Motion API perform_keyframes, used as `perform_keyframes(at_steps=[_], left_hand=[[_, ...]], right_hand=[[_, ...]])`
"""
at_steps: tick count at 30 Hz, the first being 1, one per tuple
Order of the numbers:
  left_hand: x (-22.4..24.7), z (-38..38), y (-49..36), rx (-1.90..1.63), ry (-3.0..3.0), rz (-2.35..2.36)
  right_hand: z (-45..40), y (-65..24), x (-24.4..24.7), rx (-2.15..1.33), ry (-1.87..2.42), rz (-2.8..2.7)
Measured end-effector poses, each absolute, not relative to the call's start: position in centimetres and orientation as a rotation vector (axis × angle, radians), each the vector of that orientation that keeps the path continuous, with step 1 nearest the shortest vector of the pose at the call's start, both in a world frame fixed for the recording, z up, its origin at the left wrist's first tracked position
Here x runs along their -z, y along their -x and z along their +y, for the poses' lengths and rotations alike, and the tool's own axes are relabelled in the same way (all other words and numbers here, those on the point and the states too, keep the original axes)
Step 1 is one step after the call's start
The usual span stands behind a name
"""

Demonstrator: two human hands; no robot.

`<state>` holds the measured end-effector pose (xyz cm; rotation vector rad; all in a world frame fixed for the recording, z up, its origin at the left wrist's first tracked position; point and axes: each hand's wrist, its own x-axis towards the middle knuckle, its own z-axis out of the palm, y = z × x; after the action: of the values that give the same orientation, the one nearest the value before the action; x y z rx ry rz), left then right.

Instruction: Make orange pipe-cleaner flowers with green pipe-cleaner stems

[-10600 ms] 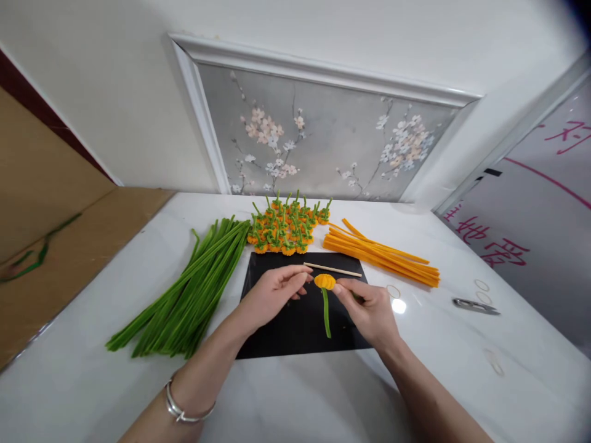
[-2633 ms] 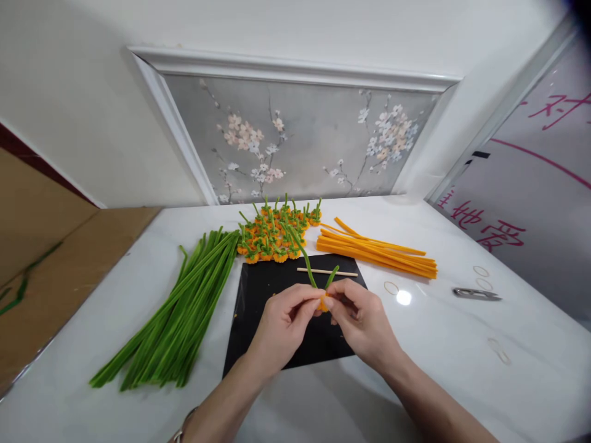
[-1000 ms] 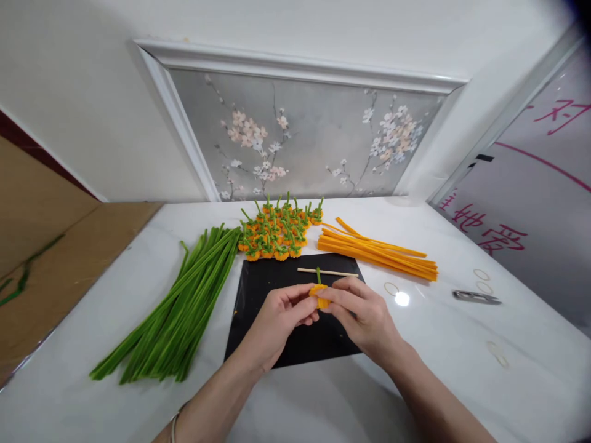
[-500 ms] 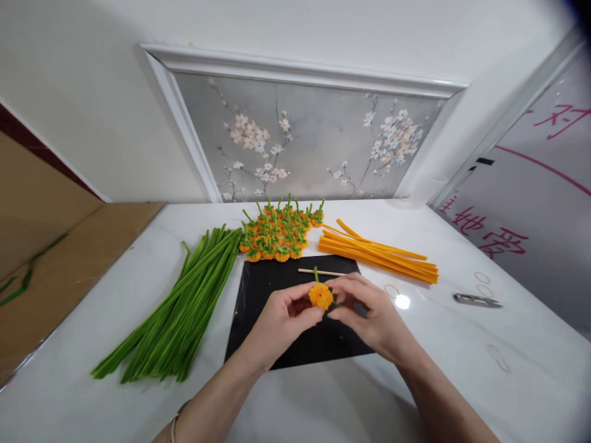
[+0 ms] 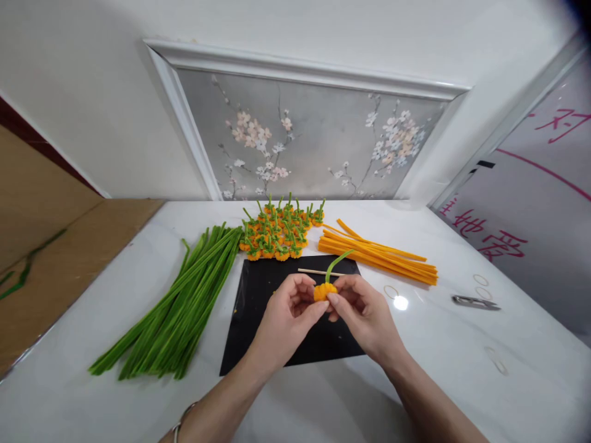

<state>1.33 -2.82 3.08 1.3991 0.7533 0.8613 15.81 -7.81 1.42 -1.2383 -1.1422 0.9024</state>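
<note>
Between my two hands is a small orange pipe-cleaner pumpkin (image 5: 325,291), with a long green pipe-cleaner stem (image 5: 333,264) curving up from its top. My left hand (image 5: 290,317) pinches its left side with thumb and fingers. On the other side my right hand (image 5: 362,312) is closed on it, the thumb pressed to its front. Both hands hover over a black mat (image 5: 249,320). Behind them a thin wooden stick (image 5: 316,271) lies on the mat. My fingertips hide the pumpkin's sides and underside.
Green pipe cleaners (image 5: 184,307) lie in a bundle at left, orange pipe cleaners (image 5: 378,255) at right. Several finished orange-and-green pieces (image 5: 277,231) stand behind the mat. Thread snips (image 5: 475,302) and rubber bands (image 5: 482,286) rest at right. Cardboard (image 5: 92,246) borders the left edge.
The pumpkin has tipped so its side faces me and its green stem points up. My right fingers have closed in on it, and my left hand has shifted slightly.
</note>
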Motion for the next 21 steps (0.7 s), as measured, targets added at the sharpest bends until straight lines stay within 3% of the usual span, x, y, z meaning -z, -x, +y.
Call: perform_keyframes(at_steps=[3, 8, 11, 16, 21], left_hand=[[-2.9, -2.8, -1.4, -0.885, -1.457, 0.787], [-2.1, -2.9, -1.1, -0.95, -1.715, 0.849], [-1.8, -3.0, -1.0, -0.961, -1.915, 0.878], [-1.7, -2.9, -1.0, -0.979, -2.026, 0.837], [-1.6, -3.0, -1.1, -1.085, -2.08, 0.762]], right_hand=[[-7.9, -16.0, -1.5, -0.865, 1.246, -1.274], [-8.1, -16.8, -1.8, -0.315, 1.343, -1.69], [-8.1, -16.9, -1.8, -0.171, 1.367, -1.798], [-8.0, -16.4, -1.6, -0.184, 1.371, -1.758], [-8.0, -16.0, -1.7, -0.449, 1.41, -1.558]])
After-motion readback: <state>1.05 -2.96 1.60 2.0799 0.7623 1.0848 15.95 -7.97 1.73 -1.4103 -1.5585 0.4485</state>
